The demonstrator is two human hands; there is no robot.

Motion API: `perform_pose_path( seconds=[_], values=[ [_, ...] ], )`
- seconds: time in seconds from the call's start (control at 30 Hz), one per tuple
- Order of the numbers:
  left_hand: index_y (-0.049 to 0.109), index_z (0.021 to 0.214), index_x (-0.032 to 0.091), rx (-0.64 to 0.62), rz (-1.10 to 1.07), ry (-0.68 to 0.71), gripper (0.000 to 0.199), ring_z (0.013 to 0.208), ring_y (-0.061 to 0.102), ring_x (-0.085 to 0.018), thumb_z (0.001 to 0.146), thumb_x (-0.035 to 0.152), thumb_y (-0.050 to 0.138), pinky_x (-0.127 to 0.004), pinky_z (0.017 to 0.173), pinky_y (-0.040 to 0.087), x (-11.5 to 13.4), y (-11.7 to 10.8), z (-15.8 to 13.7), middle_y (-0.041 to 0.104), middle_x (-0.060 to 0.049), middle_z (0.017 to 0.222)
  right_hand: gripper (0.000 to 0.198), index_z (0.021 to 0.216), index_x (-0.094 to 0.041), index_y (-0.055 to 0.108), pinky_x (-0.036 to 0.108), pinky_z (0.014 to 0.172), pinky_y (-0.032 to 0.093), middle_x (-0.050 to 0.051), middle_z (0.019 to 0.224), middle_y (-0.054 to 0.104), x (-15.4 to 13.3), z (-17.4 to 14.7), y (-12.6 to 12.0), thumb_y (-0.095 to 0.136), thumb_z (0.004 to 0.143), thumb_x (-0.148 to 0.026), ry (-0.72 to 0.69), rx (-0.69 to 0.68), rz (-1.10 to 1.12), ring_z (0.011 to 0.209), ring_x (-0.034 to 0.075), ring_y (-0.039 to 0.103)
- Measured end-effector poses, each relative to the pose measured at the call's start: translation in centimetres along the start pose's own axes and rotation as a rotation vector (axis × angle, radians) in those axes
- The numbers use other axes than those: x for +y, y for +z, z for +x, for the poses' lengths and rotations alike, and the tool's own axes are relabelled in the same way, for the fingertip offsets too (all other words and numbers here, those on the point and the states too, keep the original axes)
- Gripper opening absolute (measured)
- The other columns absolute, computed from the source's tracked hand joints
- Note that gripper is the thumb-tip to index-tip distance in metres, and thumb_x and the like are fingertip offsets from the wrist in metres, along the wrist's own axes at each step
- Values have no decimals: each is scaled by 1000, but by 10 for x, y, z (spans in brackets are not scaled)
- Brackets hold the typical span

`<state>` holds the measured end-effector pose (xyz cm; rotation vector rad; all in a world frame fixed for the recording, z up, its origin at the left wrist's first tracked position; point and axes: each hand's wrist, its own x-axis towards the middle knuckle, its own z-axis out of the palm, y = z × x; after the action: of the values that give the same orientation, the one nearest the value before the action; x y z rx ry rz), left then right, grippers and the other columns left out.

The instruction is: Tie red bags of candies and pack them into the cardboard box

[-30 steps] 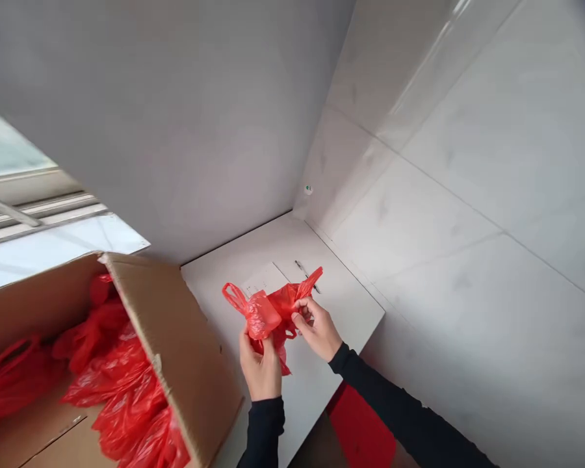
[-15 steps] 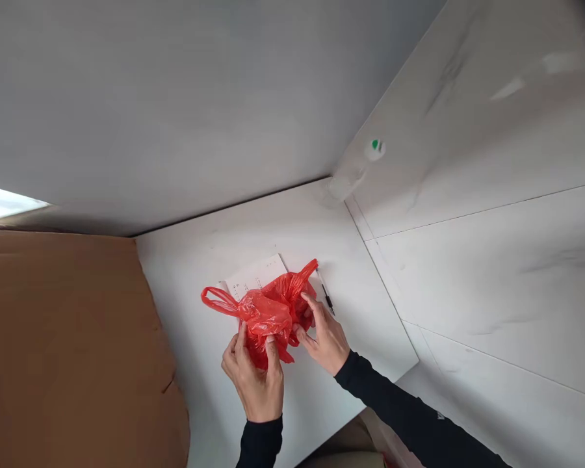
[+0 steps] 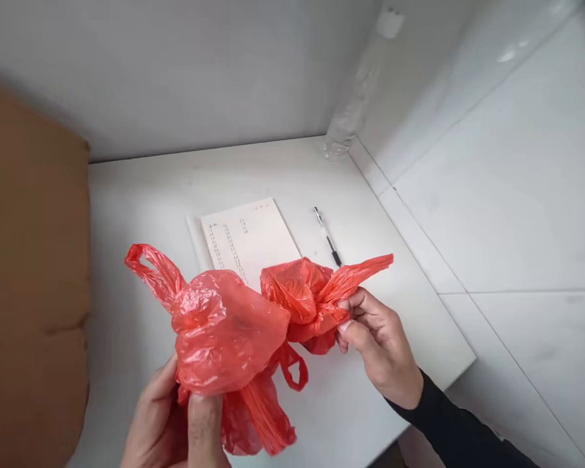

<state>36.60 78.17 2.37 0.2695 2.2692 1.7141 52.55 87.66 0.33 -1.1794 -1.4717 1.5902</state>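
Note:
A thin red plastic bag (image 3: 229, 331), crumpled and puffed out, is held up above the table between both my hands. Its loop handles stick out at the upper left, the right and underneath. My left hand (image 3: 175, 416) grips the bag's lower left part, thumb in front; the other fingers are partly hidden. With thumb and fingers, my right hand (image 3: 377, 341) pinches a gathered part at the bag's right end. Behind the bag lies an open notebook (image 3: 253, 237) with columns of handwriting, its lower part covered. A pen (image 3: 327, 235) with a black grip lies right of the notebook.
A clear plastic bottle (image 3: 353, 97) with a white cap stands at the table's back corner. Brown cardboard (image 3: 34, 279) rises on the left. Marble-patterned tiles (image 3: 507, 214) border the white table (image 3: 141, 188) on the right, a grey wall behind.
Both hands have moved apart and raised the bag toward me, stretching it sideways. It appears larger and more spread out. The view has shifted closer, uncovering more of the notebook and pen.

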Motion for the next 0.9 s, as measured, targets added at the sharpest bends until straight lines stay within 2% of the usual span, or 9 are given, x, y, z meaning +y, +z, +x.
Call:
perform_pose_path(
  seconds=[0.1,0.17,0.23,0.37,0.43,0.53,0.67,0.77,0.9],
  values=[
    [68,123,30,-149,-49,-5,46,101,66,-22,82,50,72,-26,79,54,-21,-30,-28,71,-1,117,5,87,-23,56,28,54,43,-5,63,49,9,-34,-16,51,87,-22,-18,-32,86,53,13,47],
    [64,129,30,-234,-13,47,48,111,65,-26,87,53,66,-32,90,53,-33,-42,-41,69,-4,125,5,89,-22,56,28,56,45,-4,66,51,14,-50,-24,52,88,-25,-30,-65,76,57,13,49],
    [59,135,31,-291,24,127,51,118,62,-29,89,53,62,-40,98,50,-39,-48,-52,67,-6,130,14,101,-21,59,29,63,48,-1,77,58,15,-61,-32,54,90,-29,-87,-88,2,68,15,55],
    [50,143,30,-210,80,280,59,121,58,-32,89,51,62,-51,101,47,-43,-57,-70,59,-11,137,36,128,-21,51,29,67,53,4,91,65,18,-71,-51,50,95,-35,-254,1,-185,80,17,62],
    [48,144,27,-167,130,373,60,125,53,-33,90,49,60,-54,105,42,-50,-62,-78,55,-13,140,35,126,-20,53,29,64,52,4,89,65,21,-63,-61,46,95,-35,-313,70,-266,79,18,62],
    [54,138,20,-217,218,508,56,130,48,-35,89,47,59,-56,110,34,-70,-67,-86,58,-16,136,31,116,-19,62,33,70,52,8,99,66,27,-35,-73,48,90,-31,-377,127,-342,86,20,60],
    [64,119,17,-243,277,608,40,119,56,-32,91,45,60,-57,105,39,-99,-69,-84,65,-12,120,28,107,-19,67,38,78,52,10,105,67,25,-7,-72,47,89,-28,-452,158,-419,89,22,58],
    [62,120,18,-189,272,637,35,116,58,-28,97,43,54,-54,101,44,-111,-71,-80,65,-10,120,31,109,-19,65,40,84,51,11,108,66,18,-19,-62,42,96,-34,-532,175,-463,93,22,58],
    [60,124,19,-121,237,665,36,115,59,-28,97,41,54,-54,99,47,-117,-69,-82,65,-10,119,33,121,-25,65,46,105,43,9,121,61,21,-53,-45,56,93,-40,-657,59,-562,119,27,49]
  ],
)
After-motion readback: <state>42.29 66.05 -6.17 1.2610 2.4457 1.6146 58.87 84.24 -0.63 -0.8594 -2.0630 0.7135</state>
